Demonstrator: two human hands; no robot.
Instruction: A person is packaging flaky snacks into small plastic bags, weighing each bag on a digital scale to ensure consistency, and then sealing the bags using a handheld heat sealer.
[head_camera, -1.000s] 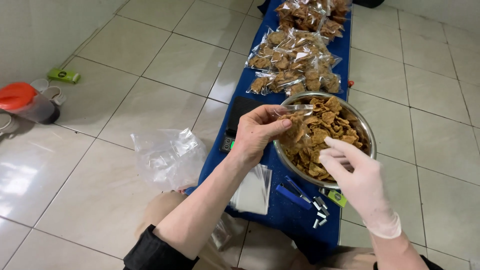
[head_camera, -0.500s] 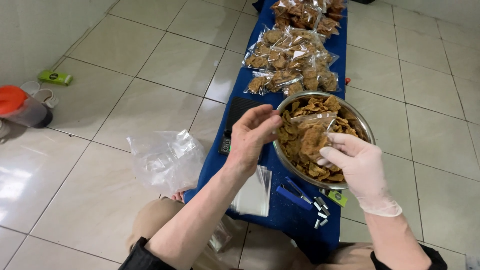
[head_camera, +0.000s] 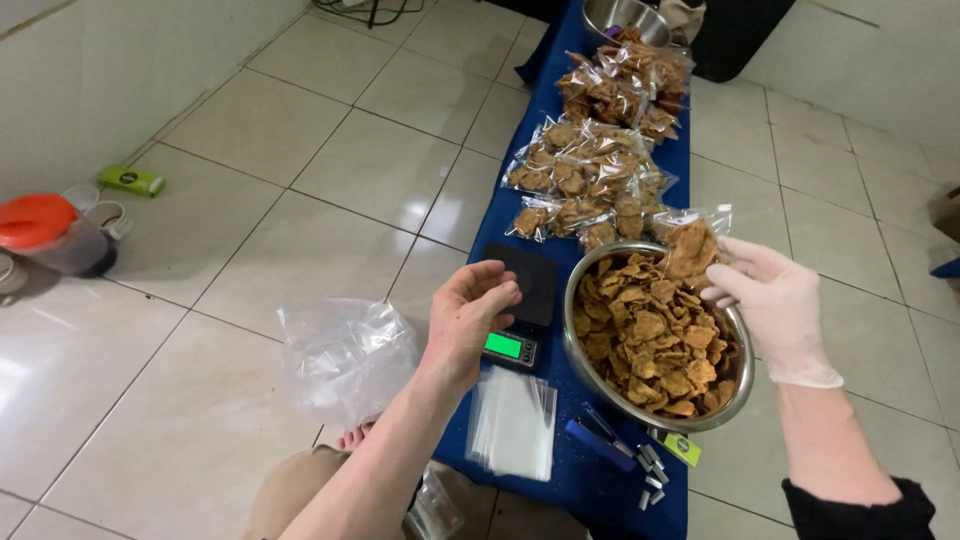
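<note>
Cloth (head_camera: 600, 470), blue, carries my metal bowl (head_camera: 590, 385) of fried chips. Above its far rim, my gloved right hand (head_camera: 775, 300) pinches a clear bag of chips (head_camera: 693, 243). My bare left hand (head_camera: 470, 315) hovers half-curled, empty, over the pocket scale (head_camera: 515, 300).

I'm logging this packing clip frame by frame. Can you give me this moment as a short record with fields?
left hand: bare left hand, cupped, above the small scale
right hand: gloved right hand, holding a small clear bag of chips
bowl: metal bowl full of fried chips
surface: blue cloth
nearby: filled bags, empty sleeves
</note>
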